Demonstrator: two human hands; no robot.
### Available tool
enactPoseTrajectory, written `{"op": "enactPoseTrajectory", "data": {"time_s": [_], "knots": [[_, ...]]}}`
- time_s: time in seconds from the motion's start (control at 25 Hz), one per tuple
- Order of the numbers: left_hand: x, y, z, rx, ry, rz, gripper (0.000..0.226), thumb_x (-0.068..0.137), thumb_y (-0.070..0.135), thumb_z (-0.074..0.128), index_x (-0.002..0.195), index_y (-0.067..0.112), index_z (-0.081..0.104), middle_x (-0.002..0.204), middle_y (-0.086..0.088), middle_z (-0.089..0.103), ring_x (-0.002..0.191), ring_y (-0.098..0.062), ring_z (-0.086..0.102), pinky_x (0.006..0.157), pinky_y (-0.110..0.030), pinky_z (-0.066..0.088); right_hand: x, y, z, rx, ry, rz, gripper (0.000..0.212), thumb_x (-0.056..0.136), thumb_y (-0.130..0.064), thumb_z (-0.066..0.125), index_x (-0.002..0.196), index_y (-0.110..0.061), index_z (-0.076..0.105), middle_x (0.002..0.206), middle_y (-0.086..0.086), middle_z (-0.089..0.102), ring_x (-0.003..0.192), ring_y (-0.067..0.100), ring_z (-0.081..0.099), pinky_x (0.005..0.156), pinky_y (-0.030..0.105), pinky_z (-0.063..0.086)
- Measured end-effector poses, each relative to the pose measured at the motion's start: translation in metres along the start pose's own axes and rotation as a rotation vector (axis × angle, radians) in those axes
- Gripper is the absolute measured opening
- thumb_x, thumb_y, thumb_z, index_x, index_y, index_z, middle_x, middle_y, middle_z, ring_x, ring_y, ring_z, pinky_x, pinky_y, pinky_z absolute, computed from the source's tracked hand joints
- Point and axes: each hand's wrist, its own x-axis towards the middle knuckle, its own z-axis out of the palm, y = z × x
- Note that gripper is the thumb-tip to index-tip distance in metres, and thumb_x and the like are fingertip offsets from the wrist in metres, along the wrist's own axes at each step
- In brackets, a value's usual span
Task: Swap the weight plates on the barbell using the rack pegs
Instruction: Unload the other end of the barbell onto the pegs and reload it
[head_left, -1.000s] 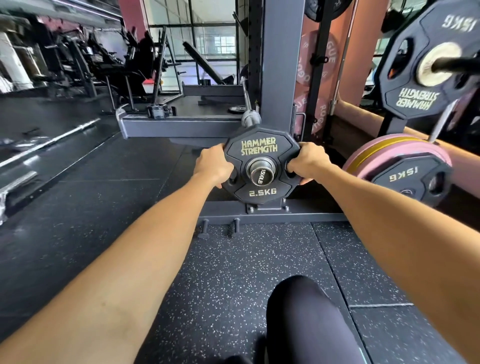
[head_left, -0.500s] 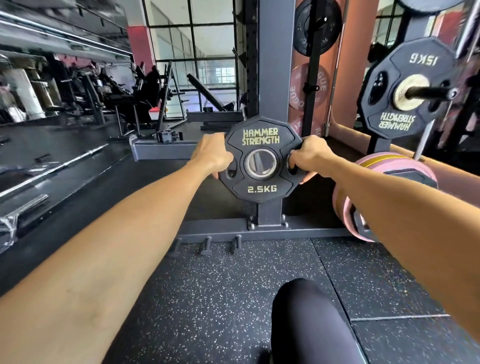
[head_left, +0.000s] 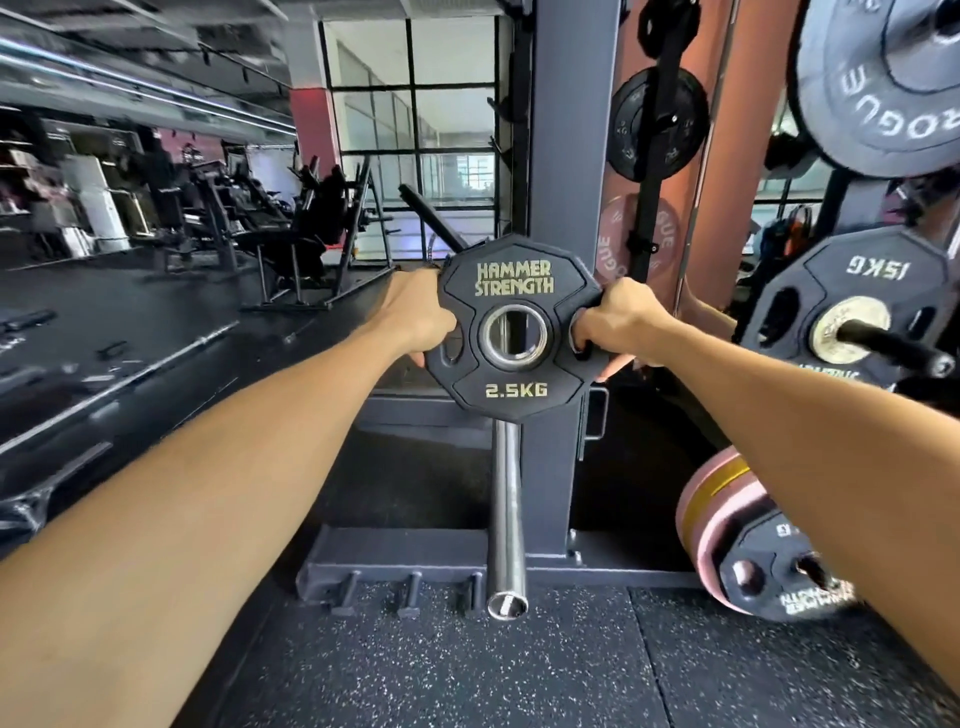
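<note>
While you hold the 2.5 kg plate (head_left: 511, 325) upright in front of the rack upright (head_left: 563, 130), both hands carry it clear of any support. Your left hand (head_left: 418, 312) is clenched on the plate's left rim, with the fingers wrapped behind it. Your right hand (head_left: 618, 325) is clenched on the right rim, with fingers hooked through the right grip slot. This two-sided grip keeps the plate face square to you and its bore level, which is the attitude needed to thread it onto a peg or a sleeve.

The plate sits above the bare barbell sleeve (head_left: 506, 514), which projects toward you with its open end low in the view. Nothing passes through the bore; the upright shows through it. Judge from this that the plate is off the bar and in transit to storage.

The plate is black, many-sided, and rubber-coated, with a bright steel ring lining the bore. Pale lettering reads HAMMER STRENGTH above the bore and 2.5KG below it. An oval grip slot opens on each side of the bore.

To your right, a 15 kg plate (head_left: 852, 291) hangs on a rack peg (head_left: 893, 345). Lower right, a pink plate (head_left: 714, 519) stands beside a smaller black plate (head_left: 779, 577). Whether these rest on the floor or on a peg cannot be determined.
</note>
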Motion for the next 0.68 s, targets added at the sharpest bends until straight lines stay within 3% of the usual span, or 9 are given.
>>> {"op": "enactPoseTrajectory", "data": {"time_s": [0.16, 0.32, 0.4, 0.52, 0.68], "knots": [[0.055, 0.053, -0.078, 0.030, 0.000, -0.021, 0.012, 0.083, 0.007, 0.054, 0.090, 0.008, 0.063, 0.092, -0.011, 0.066, 0.054, -0.028, 0.070, 0.056, -0.039, 0.061, 0.039, -0.074, -0.074, -0.011, -0.007, -0.036, 0.012, 0.066, -0.006, 0.071, 0.071, 0.003, 0.065, 0.073, 0.016, 0.063, 0.050, 0.039, 0.068, 0.044, 0.047, 0.057], [0.120, 0.117, -0.177, 0.069, 0.039, -0.032, 0.015, 0.085, 0.008, 0.055, 0.097, 0.007, 0.063, 0.095, -0.013, 0.067, 0.056, -0.030, 0.071, 0.064, -0.046, 0.061, 0.086, -0.165, -0.160, -0.006, 0.008, -0.102, 0.007, 0.066, -0.005, 0.071, 0.068, -0.001, 0.066, 0.073, 0.016, 0.063, 0.049, 0.032, 0.068, 0.037, 0.036, 0.055], [0.150, 0.148, -0.223, 0.098, 0.058, -0.029, 0.017, 0.085, 0.009, 0.055, 0.099, 0.008, 0.063, 0.093, -0.012, 0.068, 0.053, -0.029, 0.070, 0.064, -0.046, 0.061, 0.109, -0.207, -0.200, 0.018, -0.003, -0.109, 0.007, 0.066, -0.003, 0.072, 0.068, 0.001, 0.066, 0.070, 0.017, 0.060, 0.049, 0.036, 0.068, 0.038, 0.038, 0.055], [0.184, 0.186, -0.282, 0.114, 0.111, -0.026, 0.017, 0.084, 0.010, 0.056, 0.099, 0.009, 0.064, 0.090, -0.011, 0.069, 0.052, -0.027, 0.070, 0.066, -0.043, 0.061, 0.135, -0.263, -0.249, -0.002, -0.021, -0.121, 0.015, 0.067, -0.006, 0.072, 0.060, -0.002, 0.060, 0.054, 0.013, 0.045, 0.045, 0.041, 0.066, 0.029, 0.025, 0.044], [0.206, 0.219, -0.330, 0.107, 0.145, -0.004, 0.014, 0.086, 0.010, 0.058, 0.098, 0.009, 0.064, 0.091, -0.014, 0.069, 0.058, -0.029, 0.071, 0.067, -0.042, 0.061, 0.153, -0.305, -0.290, -0.008, -0.014, -0.144, 0.018, 0.068, -0.008, 0.071, 0.060, -0.004, 0.056, 0.056, 0.012, 0.034, 0.046, 0.042, 0.066, 0.027, 0.024, 0.042]]}}
